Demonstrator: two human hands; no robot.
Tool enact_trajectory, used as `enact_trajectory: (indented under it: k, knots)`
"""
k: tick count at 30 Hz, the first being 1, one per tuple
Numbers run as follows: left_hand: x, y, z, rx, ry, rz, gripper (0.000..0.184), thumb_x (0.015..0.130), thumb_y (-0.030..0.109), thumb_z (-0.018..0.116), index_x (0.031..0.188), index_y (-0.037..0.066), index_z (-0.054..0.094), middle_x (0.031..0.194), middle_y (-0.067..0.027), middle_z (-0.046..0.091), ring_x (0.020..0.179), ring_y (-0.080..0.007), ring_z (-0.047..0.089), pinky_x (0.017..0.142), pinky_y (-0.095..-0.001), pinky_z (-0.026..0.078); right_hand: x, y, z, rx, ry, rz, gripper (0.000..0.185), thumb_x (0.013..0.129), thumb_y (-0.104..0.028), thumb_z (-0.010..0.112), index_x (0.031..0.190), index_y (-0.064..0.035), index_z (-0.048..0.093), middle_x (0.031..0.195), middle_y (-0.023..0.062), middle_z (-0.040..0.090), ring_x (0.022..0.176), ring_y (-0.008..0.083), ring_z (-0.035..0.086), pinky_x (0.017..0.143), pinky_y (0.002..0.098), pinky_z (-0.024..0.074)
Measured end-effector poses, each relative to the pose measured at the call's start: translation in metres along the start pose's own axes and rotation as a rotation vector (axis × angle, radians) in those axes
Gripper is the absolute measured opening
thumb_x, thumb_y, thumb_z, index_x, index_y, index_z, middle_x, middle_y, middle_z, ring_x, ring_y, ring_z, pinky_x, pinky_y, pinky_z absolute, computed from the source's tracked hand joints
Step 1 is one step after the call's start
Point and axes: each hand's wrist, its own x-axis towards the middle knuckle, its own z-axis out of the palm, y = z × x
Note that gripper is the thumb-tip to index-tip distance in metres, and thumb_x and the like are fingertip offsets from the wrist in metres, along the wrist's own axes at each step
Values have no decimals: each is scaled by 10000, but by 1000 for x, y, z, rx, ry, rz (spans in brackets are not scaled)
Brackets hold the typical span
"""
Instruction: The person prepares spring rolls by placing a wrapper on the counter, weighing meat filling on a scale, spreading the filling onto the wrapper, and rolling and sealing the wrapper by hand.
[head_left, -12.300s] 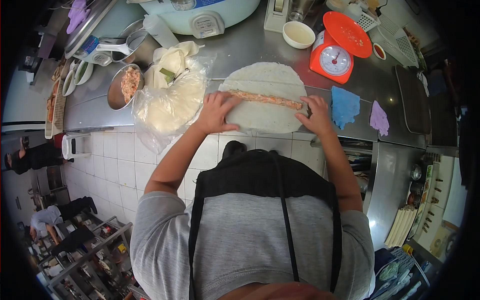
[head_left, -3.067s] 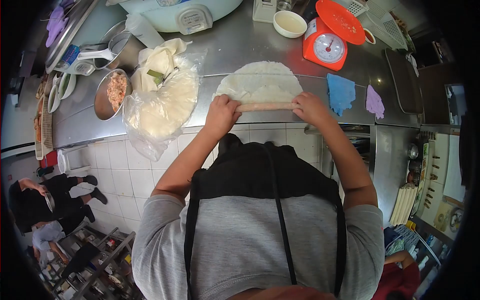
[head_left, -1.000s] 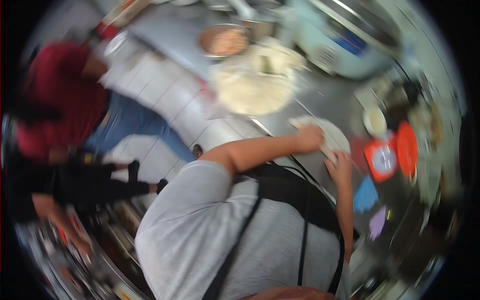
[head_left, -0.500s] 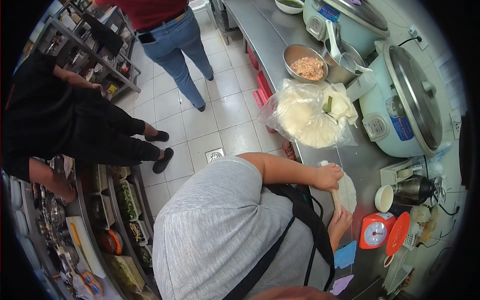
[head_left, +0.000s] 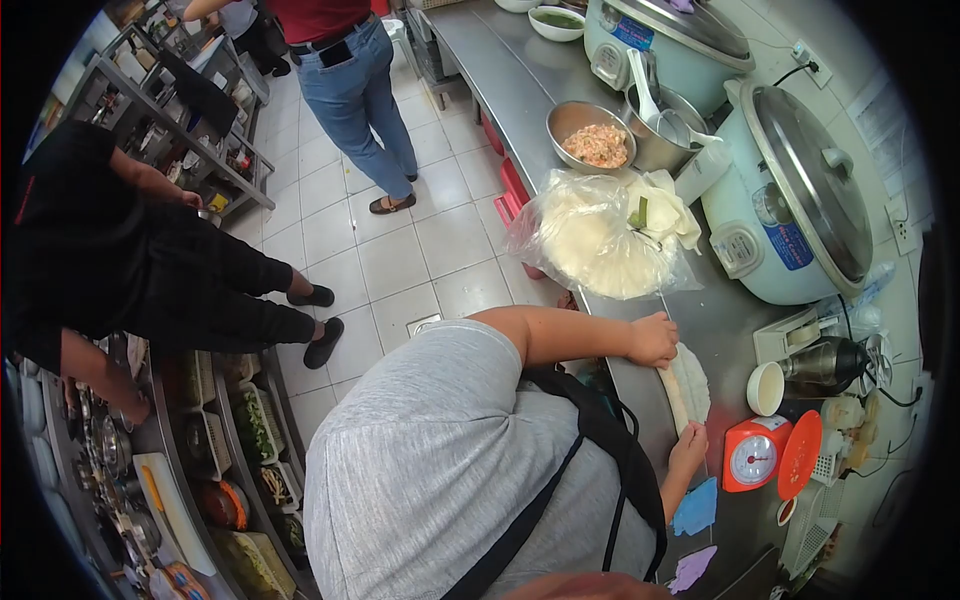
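A spring roll (head_left: 675, 394), partly rolled, lies on the steel counter along the edge of a thin white wrapper (head_left: 694, 380). My left hand (head_left: 654, 340) has its fingers curled over the roll's far end. At the near end, my right hand (head_left: 688, 446) pinches the roll between closed fingers; some fingertips are hidden. Beyond my left hand, a clear plastic bag (head_left: 600, 240) holds a stack of round white wrappers. Behind the bag is a metal bowl (head_left: 562, 122) with an orange-pink chopped filling (head_left: 596, 146).
Large rice cookers (head_left: 790, 200) line the wall side. Right of the wrapper stand a white cup (head_left: 766, 388) and a red scale (head_left: 752, 455). Blue paper (head_left: 695, 508) lies by my right forearm. A person in black (head_left: 90, 230) and another in jeans (head_left: 345, 90) stand on the left.
My hands have moved farther apart along the roll, the left away and the right nearer, so more of the roll shows. The person in jeans has shifted their feet.
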Motion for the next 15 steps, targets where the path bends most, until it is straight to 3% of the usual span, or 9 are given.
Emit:
enact_trajectory:
  k: [4,10,15]
  knots:
    - [5,-5,5,57,32,28,205,705,371,604,633,179,623,741,11,560,819,-193,515,697,-362,341,3,-30,-6,-276,140,-2,201,819,-155,492,964,-36,563,954,151,555,899,337,502,796,423,384]
    - [12,-7,4,78,-95,14,227,720,392,580,653,182,633,727,4,571,813,-196,534,696,-368,341,0,-40,14,-88,235,-286,270,761,-124,574,1017,-47,537,967,149,524,923,338,480,805,436,373]
    - [11,-5,-2,51,-125,-3,202,742,362,568,737,164,601,739,1,577,821,-192,541,697,-373,340,-1,-45,10,-80,216,-282,366,745,-192,630,1069,-69,514,999,141,505,948,340,462,806,438,370]
